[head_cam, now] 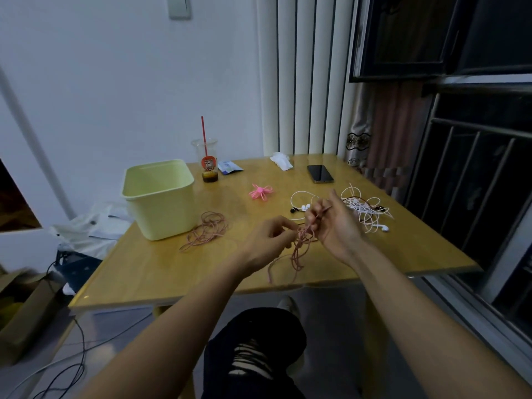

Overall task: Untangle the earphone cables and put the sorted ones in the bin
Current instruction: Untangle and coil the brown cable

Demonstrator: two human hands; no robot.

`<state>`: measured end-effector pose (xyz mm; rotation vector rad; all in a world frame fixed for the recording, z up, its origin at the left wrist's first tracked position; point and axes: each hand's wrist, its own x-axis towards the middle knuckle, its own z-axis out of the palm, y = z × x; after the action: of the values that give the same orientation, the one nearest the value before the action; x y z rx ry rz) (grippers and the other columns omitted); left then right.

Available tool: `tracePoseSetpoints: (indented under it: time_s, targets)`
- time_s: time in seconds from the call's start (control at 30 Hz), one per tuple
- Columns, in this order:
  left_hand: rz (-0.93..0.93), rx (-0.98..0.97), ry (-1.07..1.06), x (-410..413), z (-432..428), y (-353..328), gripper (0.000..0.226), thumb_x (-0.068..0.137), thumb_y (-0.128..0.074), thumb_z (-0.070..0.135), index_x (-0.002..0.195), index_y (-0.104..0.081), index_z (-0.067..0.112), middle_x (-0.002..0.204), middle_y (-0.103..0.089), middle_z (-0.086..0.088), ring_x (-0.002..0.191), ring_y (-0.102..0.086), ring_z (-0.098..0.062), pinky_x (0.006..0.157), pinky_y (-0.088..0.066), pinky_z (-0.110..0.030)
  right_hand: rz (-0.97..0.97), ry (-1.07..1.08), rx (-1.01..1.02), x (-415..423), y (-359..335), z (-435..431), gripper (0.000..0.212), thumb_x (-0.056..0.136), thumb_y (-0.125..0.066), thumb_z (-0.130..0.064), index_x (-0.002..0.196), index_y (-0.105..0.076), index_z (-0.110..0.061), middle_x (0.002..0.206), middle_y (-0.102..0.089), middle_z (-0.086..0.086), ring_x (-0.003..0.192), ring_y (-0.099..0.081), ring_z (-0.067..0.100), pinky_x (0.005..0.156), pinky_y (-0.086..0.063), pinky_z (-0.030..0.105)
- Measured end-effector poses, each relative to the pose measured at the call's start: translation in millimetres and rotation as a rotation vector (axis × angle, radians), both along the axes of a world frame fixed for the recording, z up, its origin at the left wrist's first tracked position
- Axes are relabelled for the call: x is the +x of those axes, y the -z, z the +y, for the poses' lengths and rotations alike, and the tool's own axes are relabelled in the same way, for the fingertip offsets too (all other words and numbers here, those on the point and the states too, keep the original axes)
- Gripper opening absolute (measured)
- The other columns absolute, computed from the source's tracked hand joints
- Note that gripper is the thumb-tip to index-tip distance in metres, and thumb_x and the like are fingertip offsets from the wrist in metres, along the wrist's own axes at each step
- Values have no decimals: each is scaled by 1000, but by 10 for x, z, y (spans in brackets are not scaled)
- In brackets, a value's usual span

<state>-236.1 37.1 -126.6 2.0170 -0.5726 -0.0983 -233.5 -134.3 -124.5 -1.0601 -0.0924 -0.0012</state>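
While raised just above the near middle of the wooden surface (pixel 172 272), both engaged on one knotted dusky-pink cable (pixel 299 251):

- left hand (pixel 267 240): fingers curled, pinching the knot from its left side.
- right hand (pixel 336 226): thumb and fingertips pinching a strand, drawn up and to the right of the knot (exact finger placement blurred).
- dusky-pink cable, remainder: loose loops and one end trailing from the knot down towards the front edge of the surface.
- bin (pixel 159 197): pale yellow-green, open-topped, upright at the far left of the surface, well apart from both hands.
- second dusky-pink coil (pixel 205 230): loose, flat on the surface, just beside the bin's near right corner.
- bright pink bundle (pixel 260 192): gathered at its middle, loops fanned out, lying alone beyond the hands.
- white earphones (pixel 299 201): one wide loop, buds lying just behind the right hand's fingertips.
- pale pink and white tangle (pixel 364 210): heaped to the right of the right hand, one white bud at its near edge.
- far side of the surface: dark phone (pixel 320 173), clear cup (pixel 207 161) with red straw next to the bin, blue-and-white packet (pixel 229 167), crumpled white tissue (pixel 281 161).
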Motion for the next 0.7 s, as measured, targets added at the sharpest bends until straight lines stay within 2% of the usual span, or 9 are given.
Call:
tracePoseSetpoints:
  time_s: [0.07,0.17,0.27,0.37,0.47,0.53,0.6,0.7]
  targets:
    - [39,-48,5,2,-41,19,26,96,-60,28,96,-70,4,65,-59,11,59,-46,-3,54,-35,-14,-9,-13,-8,-5,-2,9,46,106,-27,-42,74,-42,-13,71,-45,5,61,-46,14,63,-40,28]
    - [64,-157,-84,36,-51,54,27,93,-64,29,86,-71,4,72,-57,-6,62,-41,-12,49,-31,-14,-54,56,-123,-16,25,-23,40,106,-34,-31,78,-53,-10,78,-54,5,70,-51,14,69,-42,29]
    - [112,-265,-198,98,-44,77,21,93,-65,22,92,-73,2,74,-56,-9,58,-39,-9,49,-31,-15,-129,136,-382,-1,101,-103,27,103,-47,-22,91,-66,-8,78,-53,2,67,-48,10,67,-40,25]
    - [135,-346,-256,125,-76,66,16,93,-63,13,98,-73,1,69,-59,-2,48,-44,2,51,-34,-14,-171,102,-460,-58,88,-111,14,97,-59,-17,97,-70,-8,74,-58,-1,65,-50,9,67,-44,22]
    - [120,-371,-288,122,-101,52,12,94,-61,12,102,-67,5,72,-63,-1,51,-50,3,55,-39,-17,-265,-8,-636,-157,19,-60,9,90,-68,-11,98,-73,-12,87,-68,9,75,-59,12,74,-51,23]
    - [110,-394,-276,125,-103,50,11,94,-59,10,102,-61,3,75,-64,-3,58,-52,-5,57,-41,-18,-283,-140,-781,-205,13,-55,19,87,-71,-7,104,-73,-15,99,-71,10,90,-66,15,83,-54,27]
    - [95,-417,-247,122,-97,57,8,95,-56,7,101,-59,3,76,-65,-2,61,-53,-7,57,-42,-18,-229,-292,-848,-237,9,-105,38,85,-72,0,119,-67,-15,108,-73,5,105,-67,13,91,-53,26]
    - [89,-484,-221,128,-67,76,5,95,-53,4,95,-57,8,70,-67,6,56,-53,-1,57,-42,-20,-186,-529,-982,-274,23,-168,65,89,-63,5,144,-47,-25,136,-60,4,126,-56,12,107,-45,33]
